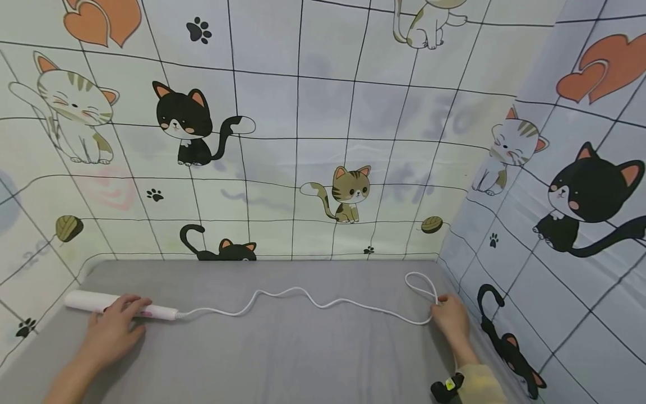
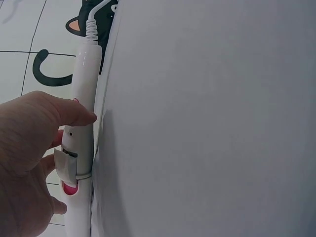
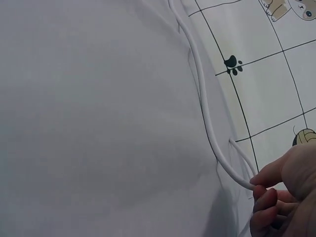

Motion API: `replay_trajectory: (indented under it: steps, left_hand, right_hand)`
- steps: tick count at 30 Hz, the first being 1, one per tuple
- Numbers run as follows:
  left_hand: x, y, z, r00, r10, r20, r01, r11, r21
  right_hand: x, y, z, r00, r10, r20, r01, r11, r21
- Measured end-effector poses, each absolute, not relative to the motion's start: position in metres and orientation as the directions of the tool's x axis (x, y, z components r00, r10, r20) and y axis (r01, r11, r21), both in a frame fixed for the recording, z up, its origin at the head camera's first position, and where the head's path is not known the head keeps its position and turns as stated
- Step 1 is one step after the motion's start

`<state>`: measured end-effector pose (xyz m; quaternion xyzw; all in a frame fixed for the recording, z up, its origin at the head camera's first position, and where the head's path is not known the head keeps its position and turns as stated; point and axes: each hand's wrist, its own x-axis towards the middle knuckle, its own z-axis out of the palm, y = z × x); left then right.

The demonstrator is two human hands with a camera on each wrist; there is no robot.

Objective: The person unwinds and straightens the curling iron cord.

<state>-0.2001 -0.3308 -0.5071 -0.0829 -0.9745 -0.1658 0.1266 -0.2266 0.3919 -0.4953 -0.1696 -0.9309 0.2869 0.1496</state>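
Observation:
A white hair styling iron [image 1: 162, 312] with pink accents lies at the left of the grey cloth. My left hand [image 1: 113, 328] holds it from above; in the left wrist view the thumb [image 2: 79, 112] crosses the handle and the other fingers lie along its far side. A white lever [image 2: 65, 167] juts from the barrel there. The white cord [image 1: 323, 306] runs in waves from the handle to the right. There my right hand [image 1: 451, 320] pinches it between thumb and fingers, beside a small loop. The right wrist view shows the pinched cord [image 3: 207, 118] close up.
The grey cloth [image 1: 303, 359] covers the flat surface. Behind it and on the right hang walls of cat-printed fabric [image 1: 272, 112], meeting the cloth's edge near my right hand. A black wrist camera [image 1: 447, 388] sits at my right sleeve.

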Motion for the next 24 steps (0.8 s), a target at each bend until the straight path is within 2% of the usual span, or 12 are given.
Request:
replay_trajectory:
  steps: [6,11,15,24]
  left_hand:
    - [-0.201,-0.333,-0.508,-0.959,0.107,0.262,0.19,0.93,0.314]
    - [-0.202,-0.333,-0.51,-0.96,0.106,0.26,0.189,0.929,0.319]
    - [-0.202,-0.334,-0.511,-0.961,0.104,0.256,0.186,0.928,0.323]
    - [-0.201,-0.332,-0.508,-0.956,0.118,0.27,0.203,0.927,0.314]
  right_hand:
    - [-0.22,0.397,-0.485,-0.915,0.382,0.131,0.248,0.788,-0.564]
    - [-0.214,0.405,-0.468,-0.959,0.261,0.111,0.165,0.833,-0.529]
    - [-0.21,0.411,-0.459,-0.972,0.136,0.189,0.024,0.865,-0.501]
    - [-0.221,0.41,-0.466,-0.913,-0.068,0.402,-0.262,0.853,-0.451]
